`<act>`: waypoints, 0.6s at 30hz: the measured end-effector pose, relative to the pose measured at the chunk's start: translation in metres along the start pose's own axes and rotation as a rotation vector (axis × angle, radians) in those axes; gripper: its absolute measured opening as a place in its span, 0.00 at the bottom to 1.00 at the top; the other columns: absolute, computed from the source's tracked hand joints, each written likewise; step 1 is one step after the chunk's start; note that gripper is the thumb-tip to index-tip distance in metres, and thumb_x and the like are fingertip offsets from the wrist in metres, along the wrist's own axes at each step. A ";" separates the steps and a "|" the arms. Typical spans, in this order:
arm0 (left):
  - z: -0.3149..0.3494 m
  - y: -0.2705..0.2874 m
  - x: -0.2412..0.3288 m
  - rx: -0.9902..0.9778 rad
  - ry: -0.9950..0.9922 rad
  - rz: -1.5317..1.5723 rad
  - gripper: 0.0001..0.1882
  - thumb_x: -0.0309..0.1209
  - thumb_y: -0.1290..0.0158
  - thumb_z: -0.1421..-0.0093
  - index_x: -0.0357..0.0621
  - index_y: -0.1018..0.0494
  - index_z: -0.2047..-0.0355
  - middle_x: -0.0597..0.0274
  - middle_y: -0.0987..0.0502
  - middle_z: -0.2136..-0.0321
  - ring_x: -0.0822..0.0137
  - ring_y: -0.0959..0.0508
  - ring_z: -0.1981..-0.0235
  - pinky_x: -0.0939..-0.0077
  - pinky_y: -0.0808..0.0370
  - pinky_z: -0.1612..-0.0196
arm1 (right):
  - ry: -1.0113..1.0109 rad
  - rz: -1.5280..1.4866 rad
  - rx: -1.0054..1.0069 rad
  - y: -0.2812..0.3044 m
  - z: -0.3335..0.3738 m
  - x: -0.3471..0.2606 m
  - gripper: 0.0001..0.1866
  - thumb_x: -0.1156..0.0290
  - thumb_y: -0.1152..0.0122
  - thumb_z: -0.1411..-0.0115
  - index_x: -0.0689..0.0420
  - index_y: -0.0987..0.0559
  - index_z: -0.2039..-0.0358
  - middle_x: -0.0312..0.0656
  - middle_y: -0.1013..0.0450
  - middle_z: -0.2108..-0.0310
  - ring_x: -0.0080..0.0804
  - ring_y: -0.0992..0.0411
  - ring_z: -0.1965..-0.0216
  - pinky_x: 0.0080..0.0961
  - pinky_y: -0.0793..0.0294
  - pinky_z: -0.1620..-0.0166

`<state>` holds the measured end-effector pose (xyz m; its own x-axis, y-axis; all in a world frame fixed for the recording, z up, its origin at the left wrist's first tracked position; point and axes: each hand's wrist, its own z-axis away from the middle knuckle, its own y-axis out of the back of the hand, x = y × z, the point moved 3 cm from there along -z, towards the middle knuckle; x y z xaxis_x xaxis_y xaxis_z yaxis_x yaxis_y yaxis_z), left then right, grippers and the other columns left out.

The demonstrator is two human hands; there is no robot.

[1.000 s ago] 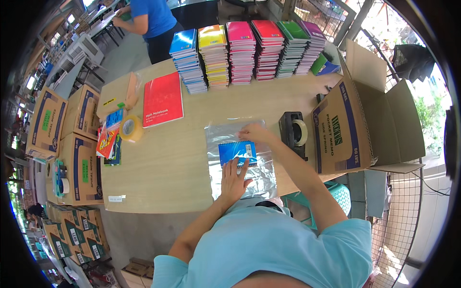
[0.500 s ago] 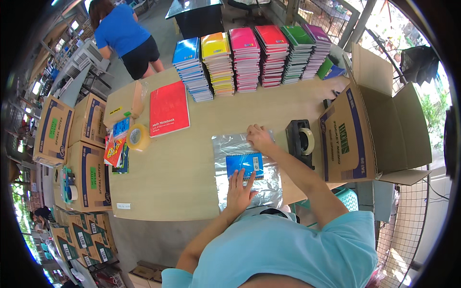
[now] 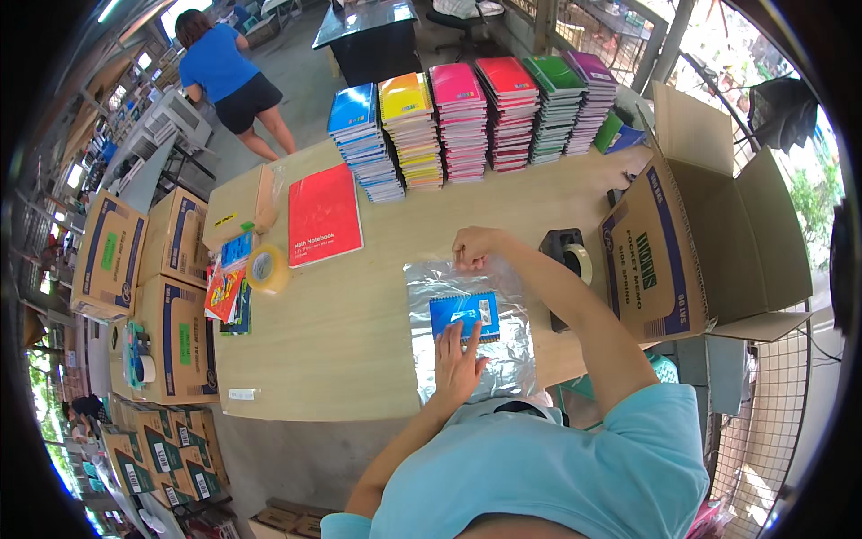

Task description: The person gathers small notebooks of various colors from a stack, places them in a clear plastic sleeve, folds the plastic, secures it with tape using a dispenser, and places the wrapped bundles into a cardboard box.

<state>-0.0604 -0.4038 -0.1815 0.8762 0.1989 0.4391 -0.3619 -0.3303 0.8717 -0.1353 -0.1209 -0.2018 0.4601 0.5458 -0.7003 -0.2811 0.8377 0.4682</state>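
A small blue spiral notebook (image 3: 452,310) lies within a clear, shiny plastic bag (image 3: 422,364) on the table in front of me. Flat across the notebook's lower part rests my left hand (image 3: 460,366), its fingers stretched and slightly apart, pressing from above. My right hand (image 3: 476,247) is at the far edge of the bag, fingers curled down and closed on the plastic there; the fingertips are partly hidden. Right of the bag stands a black tape dispenser (image 3: 558,310) with a roll of tape, partly covered by my right forearm.
Several tall notebook stacks (image 3: 458,135) line the table's far edge. At right stands an open carton (image 3: 646,260). A red notebook (image 3: 325,211), a tape roll (image 3: 268,268) and small colourful packets (image 3: 224,292) lie left, near stacked cartons (image 3: 175,332). A person (image 3: 220,67) walks beyond.
My right hand has shifted along the bag's far edge, and its fingers have curled in tighter. My left hand stays on the notebook. The person in blue has moved farther away.
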 end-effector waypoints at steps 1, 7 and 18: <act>0.001 0.000 0.003 0.001 0.010 0.002 0.41 0.39 0.34 0.53 0.53 0.37 0.38 0.43 0.42 0.42 0.38 0.40 0.41 0.44 0.40 0.41 | 0.025 0.061 0.030 -0.003 0.005 -0.009 0.09 0.71 0.32 0.59 0.57 0.16 0.74 0.40 0.22 0.78 0.30 0.21 0.73 0.25 0.25 0.71; 0.000 0.004 0.005 0.083 0.115 -0.010 0.39 0.40 0.34 0.52 0.55 0.36 0.39 0.39 0.44 0.42 0.39 0.41 0.41 0.39 0.41 0.41 | 0.158 0.731 0.405 -0.065 0.066 -0.042 0.11 0.71 0.34 0.60 0.52 0.18 0.71 0.37 0.24 0.69 0.38 0.25 0.65 0.30 0.24 0.64; 0.005 -0.004 0.015 -0.035 0.210 -0.092 0.30 0.38 0.37 0.48 0.58 0.32 0.44 0.40 0.44 0.40 0.41 0.44 0.36 0.34 0.53 0.36 | 0.386 0.571 0.816 -0.136 0.110 -0.048 0.19 0.72 0.35 0.59 0.54 0.19 0.61 0.40 0.29 0.63 0.38 0.28 0.60 0.34 0.24 0.61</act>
<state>-0.0447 -0.4046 -0.1793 0.8218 0.4154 0.3899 -0.2978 -0.2702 0.9156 -0.0267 -0.2631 -0.1725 0.1006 0.9422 -0.3197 0.3435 0.2687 0.8999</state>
